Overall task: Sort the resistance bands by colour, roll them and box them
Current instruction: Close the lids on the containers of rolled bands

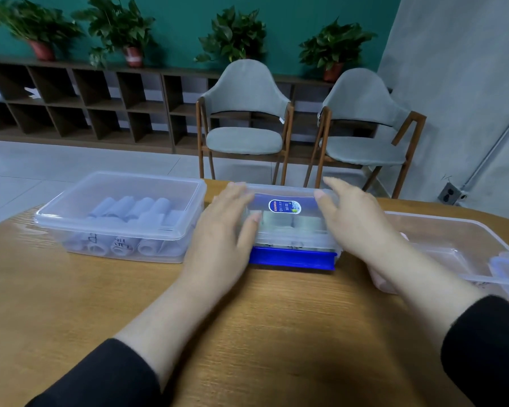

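Both hands lie flat with fingers straight and spread, no grip closed on anything. The left hand (227, 227) rests on the left end of the lid of the middle box (291, 230); the right hand (353, 221) rests on its right end. That clear box, with a blue clasp (291, 258) facing the person, sits on the counter (247, 318) between the 2 hands and holds rolled pale green bands (288, 223). Both forearms reach forward from black sleeves (106, 377). Just left stands a lidded clear box (121, 215) of rolled pale blue bands (135, 207).
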`<state>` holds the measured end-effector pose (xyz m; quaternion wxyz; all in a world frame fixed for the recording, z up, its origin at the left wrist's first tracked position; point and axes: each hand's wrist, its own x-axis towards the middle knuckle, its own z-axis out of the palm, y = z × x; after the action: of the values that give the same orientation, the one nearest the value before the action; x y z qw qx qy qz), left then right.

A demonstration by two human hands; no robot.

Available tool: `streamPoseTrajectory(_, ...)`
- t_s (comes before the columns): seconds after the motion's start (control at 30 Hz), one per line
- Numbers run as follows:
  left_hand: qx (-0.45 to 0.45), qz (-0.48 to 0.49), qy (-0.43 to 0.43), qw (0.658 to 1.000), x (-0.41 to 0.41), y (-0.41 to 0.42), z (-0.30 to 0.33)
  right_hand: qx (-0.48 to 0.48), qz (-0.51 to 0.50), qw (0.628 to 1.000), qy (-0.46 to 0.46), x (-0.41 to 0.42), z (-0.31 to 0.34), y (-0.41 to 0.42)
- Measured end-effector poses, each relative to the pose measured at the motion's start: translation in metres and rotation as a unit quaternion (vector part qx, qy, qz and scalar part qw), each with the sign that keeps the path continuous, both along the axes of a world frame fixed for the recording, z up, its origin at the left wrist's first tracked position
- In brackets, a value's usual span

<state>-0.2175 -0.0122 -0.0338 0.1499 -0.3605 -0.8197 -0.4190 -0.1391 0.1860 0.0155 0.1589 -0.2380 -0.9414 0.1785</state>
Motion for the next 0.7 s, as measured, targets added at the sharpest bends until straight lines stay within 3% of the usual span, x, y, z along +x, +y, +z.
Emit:
streamPoseTrajectory(0.07, -0.117, -0.039, 0.142, 0.982, 0.003, -0.010, -0.010, 0.031, 0.034, 0.999, 0.012, -0.012, 0.003, 0.008)
streamPoseTrajectory(0.1, -0.179, -0.042, 0.169, 0.968, 0.002, -0.014, -0.013, 0.044, 0.051, 0.998, -0.001, -0.019, 0.004, 0.013)
streamPoseTrajectory(0.2, -0.273, -0.028, 0.166, 0.947, -0.001, -0.019, -0.015, 0.045, 0.076, 0.993, -0.073, -0.046, 0.007, 0.031)
streamPoseTrajectory(0.33, -0.275, -0.006, 0.156, 0.949, -0.002, -0.015, -0.015, 0.054, 0.094, 0.973, -0.205, -0.070, 0.010, 0.050)
streamPoseTrajectory(0.43, -0.253, -0.009, 0.155, 0.955, -0.002, -0.012, -0.016, 0.024, 0.105, 0.966, -0.234, -0.077, 0.008, 0.057)
streamPoseTrajectory(0.57, -0.229, -0.038, 0.162, 0.959, -0.009, -0.019, -0.019, -0.012, 0.115, 0.976, -0.183, -0.078, -0.001, 0.062)
streamPoseTrajectory(0.7, -0.173, -0.068, 0.147, 0.972, -0.017, -0.023, -0.020, -0.049, 0.131, 0.987, -0.076, -0.078, -0.009, 0.067)
